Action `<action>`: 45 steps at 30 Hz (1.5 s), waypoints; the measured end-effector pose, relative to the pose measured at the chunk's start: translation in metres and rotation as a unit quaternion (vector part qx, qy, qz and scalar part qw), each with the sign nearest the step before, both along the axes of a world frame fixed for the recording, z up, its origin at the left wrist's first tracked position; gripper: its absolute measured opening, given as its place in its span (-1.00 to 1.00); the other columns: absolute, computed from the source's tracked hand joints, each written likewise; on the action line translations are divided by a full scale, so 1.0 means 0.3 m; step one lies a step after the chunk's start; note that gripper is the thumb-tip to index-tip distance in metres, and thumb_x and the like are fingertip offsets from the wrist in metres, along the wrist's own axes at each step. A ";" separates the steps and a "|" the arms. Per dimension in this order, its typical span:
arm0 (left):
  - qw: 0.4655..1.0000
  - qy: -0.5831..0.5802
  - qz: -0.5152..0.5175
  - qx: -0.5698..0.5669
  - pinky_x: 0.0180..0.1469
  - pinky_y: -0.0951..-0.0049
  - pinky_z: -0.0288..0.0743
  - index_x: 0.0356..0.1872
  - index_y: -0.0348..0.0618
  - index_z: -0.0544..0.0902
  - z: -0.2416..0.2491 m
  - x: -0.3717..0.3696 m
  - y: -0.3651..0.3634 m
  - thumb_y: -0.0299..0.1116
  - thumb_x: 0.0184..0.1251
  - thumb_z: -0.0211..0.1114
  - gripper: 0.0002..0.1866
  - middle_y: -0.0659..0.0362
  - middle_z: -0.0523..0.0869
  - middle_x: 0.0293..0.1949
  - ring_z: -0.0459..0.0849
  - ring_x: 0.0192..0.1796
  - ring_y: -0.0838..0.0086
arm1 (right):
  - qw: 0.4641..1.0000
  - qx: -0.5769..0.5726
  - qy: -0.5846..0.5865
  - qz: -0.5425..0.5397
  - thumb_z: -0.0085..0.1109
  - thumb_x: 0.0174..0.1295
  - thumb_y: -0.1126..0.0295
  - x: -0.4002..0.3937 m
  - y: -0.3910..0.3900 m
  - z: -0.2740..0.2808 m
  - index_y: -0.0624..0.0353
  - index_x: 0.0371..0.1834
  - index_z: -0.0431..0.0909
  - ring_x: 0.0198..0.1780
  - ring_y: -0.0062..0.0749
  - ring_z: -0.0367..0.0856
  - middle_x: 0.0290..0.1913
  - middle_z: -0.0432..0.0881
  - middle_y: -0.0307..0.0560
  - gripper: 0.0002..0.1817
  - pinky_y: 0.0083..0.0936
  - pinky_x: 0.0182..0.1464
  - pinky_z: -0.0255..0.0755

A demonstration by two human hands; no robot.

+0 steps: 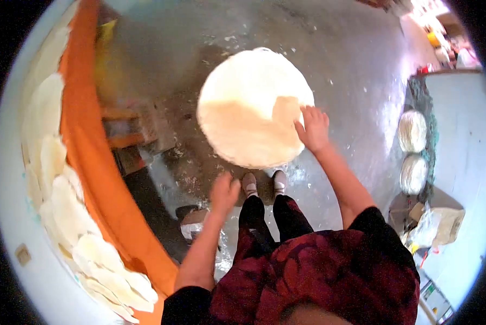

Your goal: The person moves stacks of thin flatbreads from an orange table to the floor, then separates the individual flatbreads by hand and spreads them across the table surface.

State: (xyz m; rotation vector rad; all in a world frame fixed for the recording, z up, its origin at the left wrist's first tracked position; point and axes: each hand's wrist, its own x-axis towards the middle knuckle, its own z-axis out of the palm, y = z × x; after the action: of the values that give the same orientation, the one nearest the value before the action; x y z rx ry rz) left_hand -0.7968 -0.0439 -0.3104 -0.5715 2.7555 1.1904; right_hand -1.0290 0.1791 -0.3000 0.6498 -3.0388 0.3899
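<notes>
A large, round, pale disc like a flatbread or dough sheet is in the middle of the view, above the floor in front of my feet. Sunlight falls on its far half, and a shadow crosses its near half. My right hand is at its right edge, fingers stretched out and thumb apart, overlapping the rim. Lower left of the disc, my left hand hangs apart from it, smeared by motion.
Overlapping pale flat sheets lie along an orange cloth at left. Two round pale stacks stand on the right, above a cardboard box with a plastic bag. A small box sits on the floor near my left arm.
</notes>
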 end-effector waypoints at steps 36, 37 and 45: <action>0.546 0.170 0.739 0.357 -0.32 0.53 0.38 -0.29 -0.24 0.54 0.598 1.720 0.489 -0.19 0.21 0.12 -0.72 0.20 0.60 -0.40 0.55 -0.35 0.53 | 0.584 -0.143 0.191 0.776 -0.05 0.02 0.45 1.809 -1.357 0.638 0.06 -0.14 0.40 0.14 -0.27 0.29 0.07 0.38 -0.10 -0.72 -0.24 0.05 0.19; 0.532 0.185 0.743 0.362 -0.30 0.52 0.39 -0.28 -0.23 0.54 0.655 1.724 0.447 -0.19 0.21 0.11 -0.72 0.19 0.61 -0.38 0.57 -0.34 0.50 | 0.580 -0.135 0.221 0.772 -0.06 0.02 0.46 1.827 -1.383 0.615 0.05 -0.16 0.42 0.15 -0.28 0.28 0.09 0.37 -0.10 -0.73 -0.23 0.05 0.19; 0.335 0.424 0.696 0.474 -0.17 0.36 0.42 -0.07 -0.21 0.42 0.760 1.747 -0.005 0.10 0.21 0.04 -0.46 0.06 0.55 -0.15 0.53 -0.13 0.36 | 0.506 -0.090 0.034 0.857 -0.02 -0.07 0.41 1.856 -1.420 0.730 0.03 -0.52 0.49 -0.39 -0.25 0.54 -0.49 0.54 -0.15 -0.92 -0.27 -0.37 0.31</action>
State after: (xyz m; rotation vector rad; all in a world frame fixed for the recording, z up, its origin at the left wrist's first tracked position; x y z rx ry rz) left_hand -0.2728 -0.0453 -0.0824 -2.5978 0.0286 3.4329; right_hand -0.4723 -0.2468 -0.0809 3.0575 -0.9819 0.4778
